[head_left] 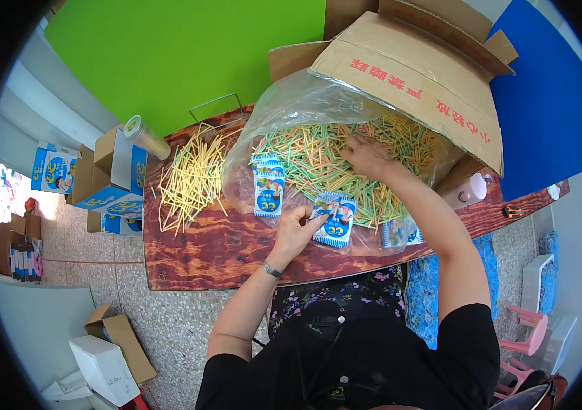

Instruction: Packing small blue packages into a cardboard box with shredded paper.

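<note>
My left hand (296,233) pinches the edge of a blue-and-white packet (335,220) near the table's front edge. Up and to the right, my right hand (367,156) reaches into a broad heap of thin pastel sticks (318,160), green, yellow and pink. Its fingers are curled down among them, with the tips hidden. The heap spills out of a clear plastic bag (305,102) that lines a tipped cardboard box (407,75). More blue-and-white packets (268,188) lie overlapping on the bag, left of the one in my left hand.
Yellowish sticks (192,178) lie piled on the left of the red-brown wooden table (195,260), below a metal wire stand (216,109). A clear round container (146,137) and blue-and-white cartons (110,178) stand at the left edge. At the right is a pinkish-white cylinder (467,193).
</note>
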`<control>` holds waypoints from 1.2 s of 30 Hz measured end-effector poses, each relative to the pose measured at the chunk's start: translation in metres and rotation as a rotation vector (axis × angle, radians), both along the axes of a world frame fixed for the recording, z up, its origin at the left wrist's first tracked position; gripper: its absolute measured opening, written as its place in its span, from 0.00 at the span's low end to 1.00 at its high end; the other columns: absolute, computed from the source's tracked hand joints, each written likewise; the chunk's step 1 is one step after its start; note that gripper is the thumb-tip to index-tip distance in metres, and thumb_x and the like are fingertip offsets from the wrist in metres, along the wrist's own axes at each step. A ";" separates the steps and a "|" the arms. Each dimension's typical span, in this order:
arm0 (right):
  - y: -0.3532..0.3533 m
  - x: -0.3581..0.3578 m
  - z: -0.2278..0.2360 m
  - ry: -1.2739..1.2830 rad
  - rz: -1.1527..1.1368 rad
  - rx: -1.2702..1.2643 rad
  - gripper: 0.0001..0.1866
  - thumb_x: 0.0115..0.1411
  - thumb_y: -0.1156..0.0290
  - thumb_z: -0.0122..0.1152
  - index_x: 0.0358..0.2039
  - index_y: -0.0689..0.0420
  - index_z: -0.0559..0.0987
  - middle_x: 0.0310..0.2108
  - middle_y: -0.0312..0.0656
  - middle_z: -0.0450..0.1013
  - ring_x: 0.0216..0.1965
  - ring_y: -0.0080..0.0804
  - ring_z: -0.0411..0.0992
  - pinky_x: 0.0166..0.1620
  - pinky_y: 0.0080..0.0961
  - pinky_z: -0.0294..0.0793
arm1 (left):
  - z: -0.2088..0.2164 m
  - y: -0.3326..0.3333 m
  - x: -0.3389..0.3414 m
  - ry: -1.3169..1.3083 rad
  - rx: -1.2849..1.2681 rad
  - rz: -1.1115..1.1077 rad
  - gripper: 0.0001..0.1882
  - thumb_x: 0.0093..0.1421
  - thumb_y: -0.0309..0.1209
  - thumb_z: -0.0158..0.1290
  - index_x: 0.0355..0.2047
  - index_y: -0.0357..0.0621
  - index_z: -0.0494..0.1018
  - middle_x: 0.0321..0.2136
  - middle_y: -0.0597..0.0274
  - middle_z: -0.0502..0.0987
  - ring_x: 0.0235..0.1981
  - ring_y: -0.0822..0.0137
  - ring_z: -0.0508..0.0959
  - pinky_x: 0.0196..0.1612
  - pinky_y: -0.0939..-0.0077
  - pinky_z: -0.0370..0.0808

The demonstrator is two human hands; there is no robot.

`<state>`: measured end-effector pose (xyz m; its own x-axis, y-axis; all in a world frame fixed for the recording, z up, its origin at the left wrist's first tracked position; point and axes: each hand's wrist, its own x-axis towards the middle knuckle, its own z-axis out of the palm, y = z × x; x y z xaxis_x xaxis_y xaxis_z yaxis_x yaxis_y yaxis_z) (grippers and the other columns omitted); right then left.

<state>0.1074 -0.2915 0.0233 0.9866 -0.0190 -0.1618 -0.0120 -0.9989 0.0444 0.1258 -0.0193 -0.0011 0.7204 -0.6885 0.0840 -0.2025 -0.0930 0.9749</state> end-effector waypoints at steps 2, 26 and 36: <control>0.007 0.001 0.005 0.007 0.013 -0.011 0.14 0.56 0.74 0.52 0.43 0.51 0.78 0.51 0.47 0.66 0.62 0.44 0.60 0.64 0.41 0.60 | -0.001 0.004 0.003 0.040 0.018 0.023 0.14 0.54 0.30 0.65 0.19 0.39 0.71 0.15 0.75 0.67 0.19 0.83 0.62 0.20 0.82 0.59; -0.042 -0.028 0.046 0.207 -0.231 0.796 0.15 0.69 0.62 0.45 0.44 0.59 0.73 0.37 0.48 0.72 0.42 0.37 0.74 0.47 0.33 0.73 | 0.006 -0.052 0.034 0.201 -0.227 0.246 0.08 0.59 0.29 0.59 0.28 0.35 0.77 0.22 0.73 0.75 0.22 0.84 0.65 0.23 0.82 0.61; -0.018 -0.045 0.034 0.560 -0.380 1.696 0.14 0.67 0.60 0.53 0.45 0.56 0.73 0.29 0.32 0.71 0.29 0.20 0.72 0.30 0.19 0.74 | 0.012 -0.147 0.047 0.946 -0.654 0.318 0.07 0.63 0.29 0.56 0.36 0.38 0.75 0.31 0.62 0.78 0.28 0.69 0.77 0.30 0.69 0.76</control>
<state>0.0627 -0.3091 0.0570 0.7975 0.3142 -0.5150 -0.5650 0.0896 -0.8202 0.1724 -0.1668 0.0108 0.8159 -0.4920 -0.3038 0.5640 0.5614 0.6056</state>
